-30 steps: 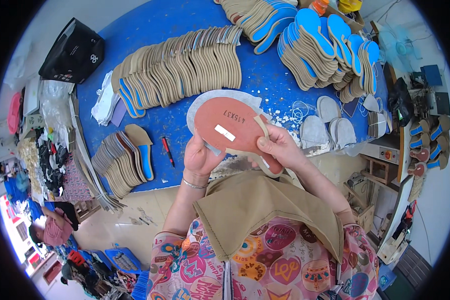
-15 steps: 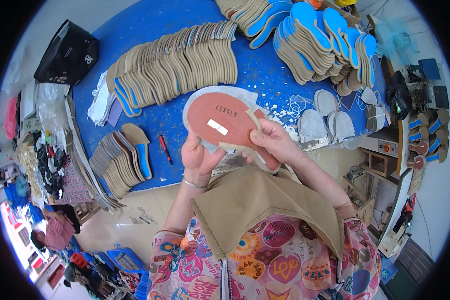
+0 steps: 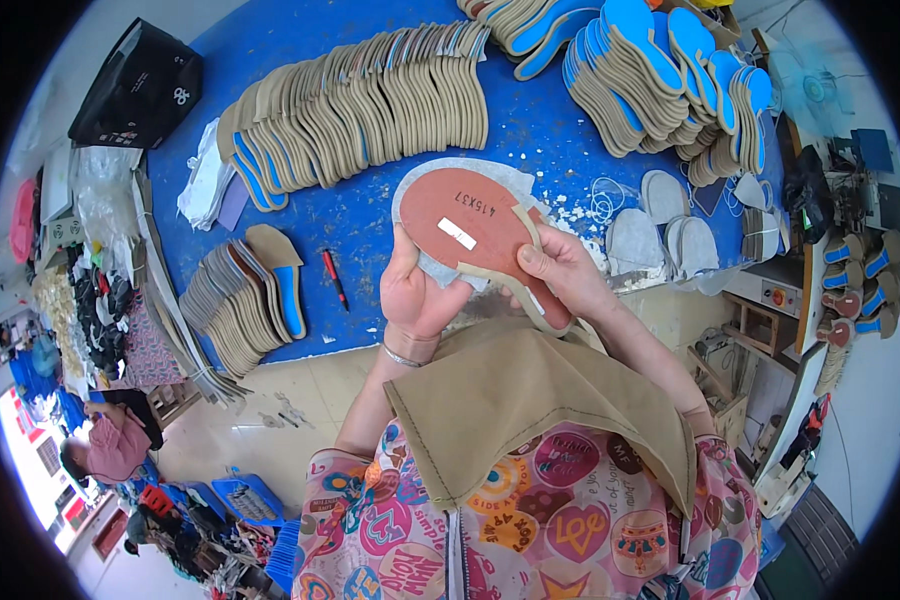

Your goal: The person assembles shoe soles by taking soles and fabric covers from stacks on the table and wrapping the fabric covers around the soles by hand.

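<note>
Over the near side of the table I hold a shoe insole (image 3: 448,205) with its reddish-brown underside up. It carries a small white label and dark marks, and tan material wraps the edge of its narrower part. A pale grey fabric piece (image 3: 513,177) lies behind it and shows past its rim. My right hand (image 3: 570,275) pinches the narrower part, thumb on top and fingers mostly hidden beneath. My left hand (image 3: 418,298) supports the left edge, its thumb along the rim and its other fingers partly hidden underneath.
The blue table (image 3: 360,240) bears a long row of tan insoles (image 3: 360,115), blue-topped stacks (image 3: 625,90), a smaller stack (image 3: 245,305), a red-and-black pen (image 3: 334,277) and grey toe-shaped pieces (image 3: 633,240). A black bag (image 3: 138,88) stands far left; a person (image 3: 118,443) is at lower left.
Both hands have shifted slightly right and up in the picture with the insole, which has turned a little clockwise. The grip looks much the same.
</note>
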Action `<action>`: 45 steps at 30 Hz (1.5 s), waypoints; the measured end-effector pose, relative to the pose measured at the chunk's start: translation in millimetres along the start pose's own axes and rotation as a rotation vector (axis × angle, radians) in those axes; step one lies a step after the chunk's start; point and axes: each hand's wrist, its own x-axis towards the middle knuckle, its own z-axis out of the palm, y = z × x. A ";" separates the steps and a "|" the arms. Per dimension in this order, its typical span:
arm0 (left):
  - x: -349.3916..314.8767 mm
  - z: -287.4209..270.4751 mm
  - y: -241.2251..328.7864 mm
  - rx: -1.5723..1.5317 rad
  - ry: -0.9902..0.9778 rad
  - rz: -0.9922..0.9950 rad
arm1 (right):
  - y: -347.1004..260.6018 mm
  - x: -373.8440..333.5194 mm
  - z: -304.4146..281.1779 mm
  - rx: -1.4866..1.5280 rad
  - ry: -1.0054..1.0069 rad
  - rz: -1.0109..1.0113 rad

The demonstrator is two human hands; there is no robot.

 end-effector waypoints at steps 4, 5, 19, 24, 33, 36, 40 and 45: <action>-4.2 1.5 -2.7 0.074 0.054 0.000 | 5.3 -2.3 -6.4 -0.057 -0.009 0.006; -5.0 2.0 -3.2 0.092 0.072 0.006 | 7.5 -2.4 -7.3 -0.073 0.004 -0.003; 12.1 22.7 -2.2 0.483 0.223 0.022 | 5.7 4.3 -9.3 0.353 0.026 0.246; 12.1 22.3 -5.6 0.676 0.342 -0.040 | 9.0 2.5 -6.1 0.405 0.091 0.316; 0.7 6.8 16.2 0.868 0.688 0.151 | 8.8 1.7 -23.6 0.969 -0.365 0.344; 0.2 23.0 32.8 1.539 0.654 0.522 | 11.1 0.4 -24.5 1.005 -0.401 0.338; -4.7 22.4 53.0 1.669 0.494 0.314 | 7.6 -2.7 -24.7 0.804 -0.243 0.224; -10.5 -0.3 50.0 1.719 0.645 0.506 | -13.0 0.7 -22.6 0.329 0.406 -0.011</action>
